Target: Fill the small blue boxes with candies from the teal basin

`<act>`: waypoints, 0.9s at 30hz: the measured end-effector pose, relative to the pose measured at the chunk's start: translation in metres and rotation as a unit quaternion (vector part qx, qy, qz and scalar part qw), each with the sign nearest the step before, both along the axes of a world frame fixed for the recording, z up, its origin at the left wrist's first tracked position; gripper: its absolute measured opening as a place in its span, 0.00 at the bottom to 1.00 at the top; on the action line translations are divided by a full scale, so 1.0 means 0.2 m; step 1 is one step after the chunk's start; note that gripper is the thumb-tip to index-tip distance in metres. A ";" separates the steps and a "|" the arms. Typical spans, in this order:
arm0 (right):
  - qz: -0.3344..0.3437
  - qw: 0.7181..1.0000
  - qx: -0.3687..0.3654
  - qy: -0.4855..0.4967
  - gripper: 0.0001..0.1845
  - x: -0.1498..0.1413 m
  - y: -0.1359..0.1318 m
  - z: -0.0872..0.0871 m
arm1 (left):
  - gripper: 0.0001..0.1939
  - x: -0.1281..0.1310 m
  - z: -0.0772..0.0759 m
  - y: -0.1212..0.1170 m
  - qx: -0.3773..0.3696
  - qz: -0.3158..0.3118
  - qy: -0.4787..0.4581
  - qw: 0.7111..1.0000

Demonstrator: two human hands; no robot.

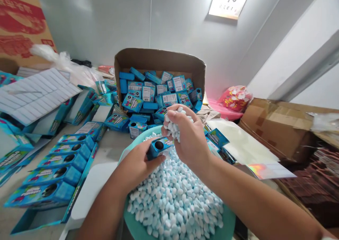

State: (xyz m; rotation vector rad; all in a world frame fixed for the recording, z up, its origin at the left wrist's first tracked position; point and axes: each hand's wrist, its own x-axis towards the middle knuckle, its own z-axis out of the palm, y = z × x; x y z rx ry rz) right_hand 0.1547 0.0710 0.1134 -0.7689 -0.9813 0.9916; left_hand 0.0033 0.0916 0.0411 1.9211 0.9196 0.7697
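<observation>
My left hand [141,162] is closed round a small blue candy box [161,144] with a round dark hole in its face. Just above that box, my right hand [189,134] is cupped round a heap of white and pale blue candies [173,127]. Both hands are over a teal basin [227,222] filled with loose candies [174,197] of the same sort. Part of the basin's rim is hidden by my forearms.
Behind the basin stands a cardboard carton [160,54] of blue boxes. Leftward, several blue boxes [62,176] lie in a row beside a white lid-like piece [92,187]. To the right are white sheets [249,148], a red patterned bag [235,98] and a brown carton [275,130].
</observation>
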 end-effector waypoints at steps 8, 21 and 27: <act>0.022 0.993 -0.051 0.106 0.11 -0.05 0.04 -0.05 | 0.10 0.03 0.03 0.00 0.057 -0.015 0.051 0.997; 0.001 0.985 -0.121 0.123 0.14 -0.03 0.02 -0.06 | 0.19 0.04 0.12 -0.03 -0.001 -0.037 0.072 0.997; 0.025 0.983 -0.126 0.131 0.15 -0.02 0.02 -0.05 | 0.22 0.04 0.10 -0.03 0.017 -0.018 0.093 0.995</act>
